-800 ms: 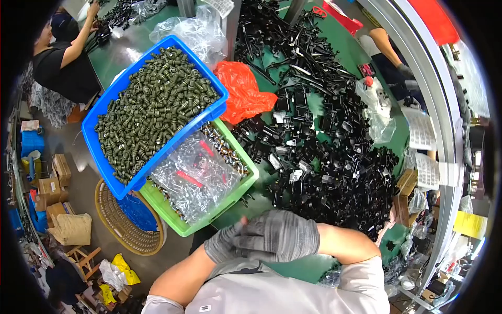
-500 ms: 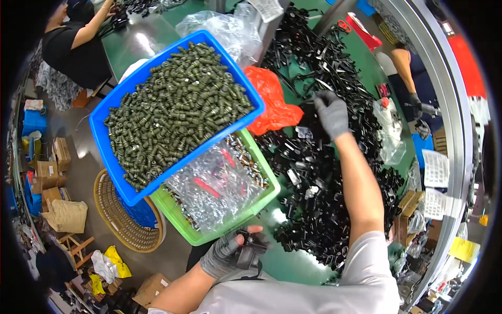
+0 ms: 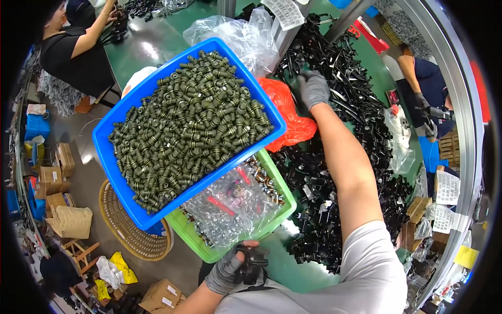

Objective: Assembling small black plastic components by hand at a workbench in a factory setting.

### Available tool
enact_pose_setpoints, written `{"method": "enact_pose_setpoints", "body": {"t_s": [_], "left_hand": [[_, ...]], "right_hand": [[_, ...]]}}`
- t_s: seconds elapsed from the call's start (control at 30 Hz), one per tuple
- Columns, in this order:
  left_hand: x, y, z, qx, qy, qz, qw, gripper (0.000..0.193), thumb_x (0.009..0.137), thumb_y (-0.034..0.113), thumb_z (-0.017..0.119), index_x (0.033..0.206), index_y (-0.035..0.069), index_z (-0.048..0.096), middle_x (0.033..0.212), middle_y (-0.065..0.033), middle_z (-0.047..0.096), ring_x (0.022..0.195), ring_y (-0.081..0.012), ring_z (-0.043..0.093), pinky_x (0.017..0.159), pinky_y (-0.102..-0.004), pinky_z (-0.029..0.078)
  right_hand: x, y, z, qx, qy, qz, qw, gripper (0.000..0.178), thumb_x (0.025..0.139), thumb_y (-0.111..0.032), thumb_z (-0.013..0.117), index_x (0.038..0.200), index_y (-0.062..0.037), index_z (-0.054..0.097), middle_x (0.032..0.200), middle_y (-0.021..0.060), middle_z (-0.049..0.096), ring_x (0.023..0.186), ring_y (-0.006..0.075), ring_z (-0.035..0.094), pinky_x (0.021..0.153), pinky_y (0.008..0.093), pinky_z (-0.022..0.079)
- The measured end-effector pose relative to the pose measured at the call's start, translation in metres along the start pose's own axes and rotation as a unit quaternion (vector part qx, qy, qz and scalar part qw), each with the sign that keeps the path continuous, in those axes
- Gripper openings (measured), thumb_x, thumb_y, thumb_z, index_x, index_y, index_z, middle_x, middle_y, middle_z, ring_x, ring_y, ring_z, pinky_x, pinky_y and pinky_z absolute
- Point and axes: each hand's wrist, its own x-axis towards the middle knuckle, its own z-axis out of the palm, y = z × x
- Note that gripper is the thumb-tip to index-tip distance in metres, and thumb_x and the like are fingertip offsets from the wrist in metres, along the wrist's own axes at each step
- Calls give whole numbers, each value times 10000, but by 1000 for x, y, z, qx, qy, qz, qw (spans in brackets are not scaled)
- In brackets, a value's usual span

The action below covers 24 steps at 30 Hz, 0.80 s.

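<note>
At lower centre, the left hand (image 3: 226,270) grasps a black part (image 3: 253,265); upper right of centre, the right hand (image 3: 315,89) (finger grip cannot be told) is over black pieces (image 3: 349,78).

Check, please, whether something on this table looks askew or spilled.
The blue bin sits askew, overlapping the green bin and hiding part of it. Black parts lie loose across the green table, uncontained, though I cannot tell whether they were spilled.
</note>
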Motion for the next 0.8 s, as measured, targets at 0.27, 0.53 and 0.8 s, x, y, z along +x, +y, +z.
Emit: {"method": "enact_pose_setpoints", "body": {"t_s": [0.27,0.53,0.8], "left_hand": [[-1,2,-4,-4,3,21,1000,665,921,459,703,1366,16,484,1246,-141,643,1113,-213,630,999,-357,475],[4,0,-13,62,-51,33,996,645,930,488,683,1362,33,530,1261,-94,645,1145,-169,599,1011,-349,457],[-11,0,-23,51,-97,22,994,646,998,384,628,1494,27,420,1306,-53,599,1208,-137,544,1076,-320,406]], "right_hand": [[-19,33,-20,-187,-54,74,978,314,977,-152,449,1195,-165,673,1315,127,593,1197,346,581,984,438,502],[-14,65,-33,112,190,-46,974,225,932,-198,640,1083,-31,648,1048,186,687,981,374,638,884,443,496],[-130,24,-120,507,80,144,846,214,1008,-258,588,1098,-69,547,730,25,606,545,130,575,496,262,441]]}}
